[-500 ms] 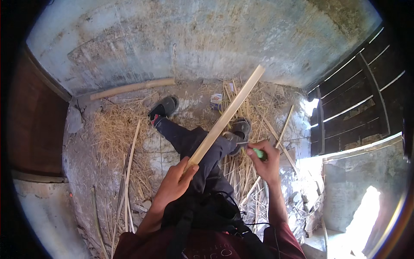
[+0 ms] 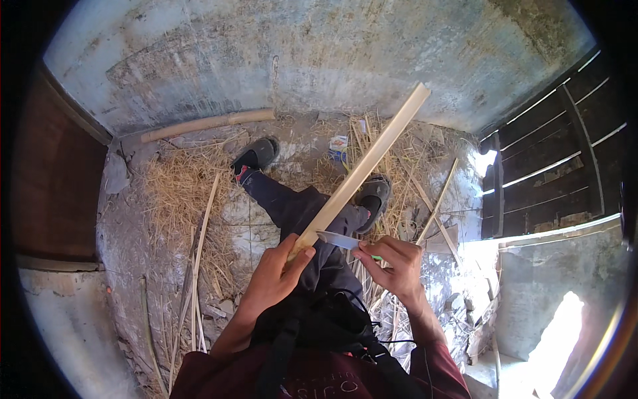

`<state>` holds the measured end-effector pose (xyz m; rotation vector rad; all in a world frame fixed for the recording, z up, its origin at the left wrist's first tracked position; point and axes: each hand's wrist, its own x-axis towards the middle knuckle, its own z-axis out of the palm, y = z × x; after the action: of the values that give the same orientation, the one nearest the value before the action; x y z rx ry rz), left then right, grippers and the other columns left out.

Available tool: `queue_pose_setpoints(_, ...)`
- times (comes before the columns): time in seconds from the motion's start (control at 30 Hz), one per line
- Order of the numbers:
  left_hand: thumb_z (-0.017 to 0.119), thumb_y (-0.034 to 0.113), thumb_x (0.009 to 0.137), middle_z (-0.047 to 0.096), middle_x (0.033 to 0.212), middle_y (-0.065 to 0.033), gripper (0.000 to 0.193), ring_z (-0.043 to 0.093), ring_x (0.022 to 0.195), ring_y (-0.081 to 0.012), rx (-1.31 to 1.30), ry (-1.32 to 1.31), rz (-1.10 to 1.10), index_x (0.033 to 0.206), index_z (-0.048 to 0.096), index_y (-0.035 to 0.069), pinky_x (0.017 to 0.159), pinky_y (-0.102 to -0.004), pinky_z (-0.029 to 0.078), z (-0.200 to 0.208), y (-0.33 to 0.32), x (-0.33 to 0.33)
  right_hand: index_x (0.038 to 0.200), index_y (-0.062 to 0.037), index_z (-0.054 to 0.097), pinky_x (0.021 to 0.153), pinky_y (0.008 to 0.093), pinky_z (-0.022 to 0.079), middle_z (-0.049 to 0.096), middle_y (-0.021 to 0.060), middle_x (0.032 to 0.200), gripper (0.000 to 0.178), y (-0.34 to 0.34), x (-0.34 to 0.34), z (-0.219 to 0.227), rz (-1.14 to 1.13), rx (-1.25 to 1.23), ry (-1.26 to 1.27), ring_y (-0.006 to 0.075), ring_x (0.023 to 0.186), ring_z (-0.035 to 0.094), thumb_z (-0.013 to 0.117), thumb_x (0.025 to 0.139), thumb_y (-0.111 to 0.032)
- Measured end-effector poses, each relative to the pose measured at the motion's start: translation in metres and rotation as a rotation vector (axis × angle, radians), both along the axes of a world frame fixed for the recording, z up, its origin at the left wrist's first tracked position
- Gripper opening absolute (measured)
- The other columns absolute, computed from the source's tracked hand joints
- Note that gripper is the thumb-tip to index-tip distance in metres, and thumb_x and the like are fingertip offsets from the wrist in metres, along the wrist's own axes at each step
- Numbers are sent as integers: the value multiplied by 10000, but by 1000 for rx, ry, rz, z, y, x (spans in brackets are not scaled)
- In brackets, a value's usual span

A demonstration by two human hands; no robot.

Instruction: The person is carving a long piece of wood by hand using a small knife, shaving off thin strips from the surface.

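Pale strip (image 2: 372,156) aslant beyond the left hand (image 2: 278,271), near end in its pinch; right hand (image 2: 395,266) tight around knife (image 2: 341,240).

The left hand (image 2: 272,274) grips firmly, its forearm (image 2: 234,332) slanting inward; the right hand (image 2: 395,266) has fingers (image 2: 401,250) curled and thumb (image 2: 372,266) pointing up-left.
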<state>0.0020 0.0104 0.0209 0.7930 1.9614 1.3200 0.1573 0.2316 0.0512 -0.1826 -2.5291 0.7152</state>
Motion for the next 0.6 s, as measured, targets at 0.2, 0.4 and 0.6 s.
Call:
queue_pose_setpoints(0.2, 662, 363, 1098, 548, 609, -163, 383, 557, 491, -232, 75, 42, 86, 1021, 647, -12, 501, -404, 376, 1, 6, 6, 922, -109, 811, 481, 349, 489, 650, 20, 703, 148, -5, 1, -8, -21, 64, 36, 197, 532, 634, 902, 875, -216)
queue_pose_setpoints(0.4, 703, 375, 1075, 537, 580, -116, 394, 512, 501, -128, 95, 63, 186, 947, 692, 3, 489, -376, 364, -16, 8, 12, 847, -77, 786, 462, 360, 437, 617, 54, 662, 149, -20, 3, 2, -19, 126, 13, 225, 506, 608, 922, 841, -135)
queue_pose_setpoints(0.6, 729, 390, 1055, 586, 591, -124, 406, 572, 478, -216, 84, 128, 219, 914, 676, 12, 498, -387, 411, -10, 11, 14, 837, -88, 787, 461, 359, 433, 623, 50, 667, 149, -23, 1, 5, -58, 136, 43, 228, 501, 605, 926, 834, -142)
